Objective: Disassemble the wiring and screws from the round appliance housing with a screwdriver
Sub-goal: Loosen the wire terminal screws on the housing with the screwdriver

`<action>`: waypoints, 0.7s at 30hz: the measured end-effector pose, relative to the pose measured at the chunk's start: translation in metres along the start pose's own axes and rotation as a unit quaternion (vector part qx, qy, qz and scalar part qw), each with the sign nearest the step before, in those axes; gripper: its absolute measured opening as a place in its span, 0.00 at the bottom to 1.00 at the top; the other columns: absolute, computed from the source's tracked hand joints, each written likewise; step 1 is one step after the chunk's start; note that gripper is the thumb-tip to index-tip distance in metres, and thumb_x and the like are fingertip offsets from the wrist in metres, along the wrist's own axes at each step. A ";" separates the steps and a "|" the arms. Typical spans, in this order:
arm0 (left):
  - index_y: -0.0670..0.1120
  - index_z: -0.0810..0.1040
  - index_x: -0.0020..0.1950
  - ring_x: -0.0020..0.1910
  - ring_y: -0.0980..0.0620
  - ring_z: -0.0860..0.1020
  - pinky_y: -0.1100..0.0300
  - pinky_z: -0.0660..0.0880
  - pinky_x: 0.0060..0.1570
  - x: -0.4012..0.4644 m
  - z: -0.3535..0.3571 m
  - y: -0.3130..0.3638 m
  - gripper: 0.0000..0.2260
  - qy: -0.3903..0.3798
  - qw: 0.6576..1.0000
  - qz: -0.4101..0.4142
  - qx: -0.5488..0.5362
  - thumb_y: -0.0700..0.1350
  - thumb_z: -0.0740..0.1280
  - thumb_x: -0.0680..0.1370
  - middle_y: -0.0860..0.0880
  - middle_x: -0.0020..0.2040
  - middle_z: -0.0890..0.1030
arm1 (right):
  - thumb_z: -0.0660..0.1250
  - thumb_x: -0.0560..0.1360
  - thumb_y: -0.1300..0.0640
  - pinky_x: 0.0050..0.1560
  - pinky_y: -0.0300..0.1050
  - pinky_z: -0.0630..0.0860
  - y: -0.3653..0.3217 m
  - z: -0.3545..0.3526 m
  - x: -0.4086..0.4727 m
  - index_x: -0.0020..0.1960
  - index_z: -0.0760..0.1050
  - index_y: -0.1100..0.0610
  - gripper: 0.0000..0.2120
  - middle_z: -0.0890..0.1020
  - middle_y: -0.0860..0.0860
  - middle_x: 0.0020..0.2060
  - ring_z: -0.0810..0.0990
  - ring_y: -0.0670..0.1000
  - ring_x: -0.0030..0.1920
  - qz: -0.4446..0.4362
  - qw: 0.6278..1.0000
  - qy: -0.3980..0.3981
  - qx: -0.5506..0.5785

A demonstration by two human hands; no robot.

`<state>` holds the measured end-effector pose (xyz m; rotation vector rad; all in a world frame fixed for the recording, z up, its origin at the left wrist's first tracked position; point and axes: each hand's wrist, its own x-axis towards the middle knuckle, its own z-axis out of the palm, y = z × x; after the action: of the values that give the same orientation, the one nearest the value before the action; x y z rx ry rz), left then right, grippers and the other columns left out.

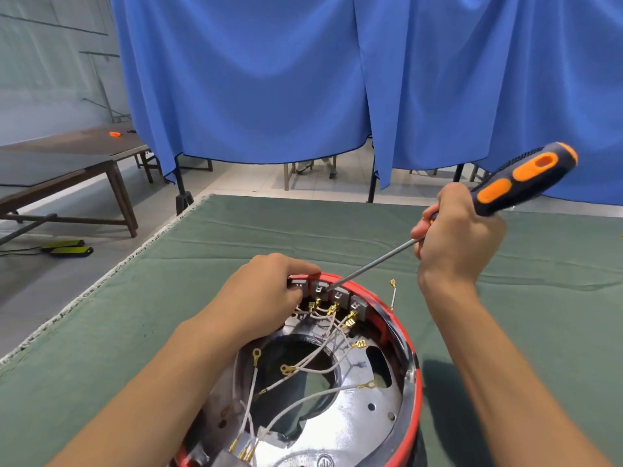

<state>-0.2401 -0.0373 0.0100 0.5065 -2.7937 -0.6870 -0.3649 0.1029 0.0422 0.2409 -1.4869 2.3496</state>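
The round appliance housing [409,375] has a red outer rim and a shiny metal inside, and it lies open side up on the green cloth near me. Several white wires [313,367] with brass terminals cross its central hole. A row of grey switch blocks [340,296] sits along its far wall. My left hand [269,288] grips the far rim at the leftmost block. My right hand [458,237] holds the orange-and-black screwdriver [526,178] by its handle. The steel shaft slants down to the left, and its tip touches a grey block.
One loose wire [393,293] with a brass terminal lies on the green table cloth [168,315] just right of the housing. Blue curtains [303,79] hang behind the table. A wooden bench [67,163] stands far left, with two yellow-black objects [67,247] on the floor.
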 end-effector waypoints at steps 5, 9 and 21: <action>0.61 0.77 0.63 0.53 0.53 0.79 0.55 0.75 0.54 -0.002 -0.001 0.002 0.20 0.004 1.000 0.003 0.007 0.40 0.63 0.76 0.55 0.61 0.79 | 0.61 0.69 0.61 0.20 0.33 0.60 0.015 -0.003 0.000 0.26 0.66 0.58 0.13 0.67 0.47 0.16 0.66 0.48 0.16 0.056 0.998 -0.002 -0.019; 0.61 0.76 0.63 0.51 0.52 0.79 0.54 0.76 0.53 -0.004 -0.001 0.001 0.21 0.003 1.000 0.011 0.006 0.40 0.63 0.76 0.55 0.61 0.79 | 0.62 0.67 0.59 0.20 0.33 0.61 0.014 0.005 -0.014 0.26 0.67 0.58 0.12 0.68 0.49 0.17 0.67 0.48 0.17 0.039 0.998 -0.044 -0.024; 0.52 0.74 0.65 0.62 0.49 0.74 0.51 0.70 0.61 -0.007 0.005 0.002 0.19 0.009 0.999 0.043 0.011 0.40 0.63 0.75 0.50 0.62 0.78 | 0.61 0.65 0.58 0.23 0.34 0.61 -0.031 -0.012 -0.024 0.20 0.65 0.53 0.15 0.66 0.48 0.16 0.65 0.50 0.17 -0.046 0.997 -0.043 0.050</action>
<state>-0.2360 -0.0308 0.0058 0.3926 -2.7907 -0.6314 -0.3303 0.1210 0.0549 0.4328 -1.3676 2.3683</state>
